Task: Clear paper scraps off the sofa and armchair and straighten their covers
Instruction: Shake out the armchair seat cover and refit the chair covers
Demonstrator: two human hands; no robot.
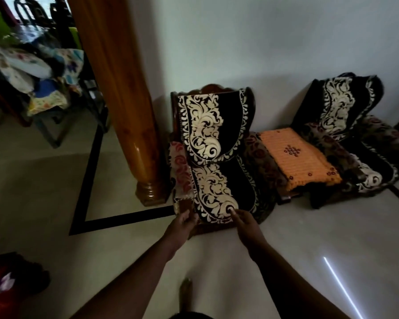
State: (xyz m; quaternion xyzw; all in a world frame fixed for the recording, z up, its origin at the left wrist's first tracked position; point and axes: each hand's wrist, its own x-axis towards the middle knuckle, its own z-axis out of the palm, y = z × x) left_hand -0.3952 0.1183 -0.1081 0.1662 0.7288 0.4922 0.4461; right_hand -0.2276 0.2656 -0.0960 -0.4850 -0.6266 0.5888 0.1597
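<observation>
Armchair cover [213, 157]: black with cream scrollwork, draped over backrest and seat of the armchair [217, 93] standing against the wall beside the wooden pillar [124, 100]. Lower end hanging over the seat front, near the floor [55, 192]. Left hand [182, 224] at the left corner of that lower edge, fingers curled, apparently pinching the hem or the fabric under it; grip not fully visible. Right hand [245, 223] loosely spread, forefinger tip resting on the cream scroll at the cover's bottom end, holding nothing. No paper scraps discernible on this seat; dim light, so small pieces cannot be ruled out. Step in hand, judged: straightening the cover, scrap clearing seemingly done here. Second covered seat [346, 125] to the right, cover slumped and skewed, with an orange mat [297, 157] between the two. Next move calls for an even pull on both lower corners to centre the panel, a smoothing pass up the seat, then attention to the skewed cover at right.
</observation>
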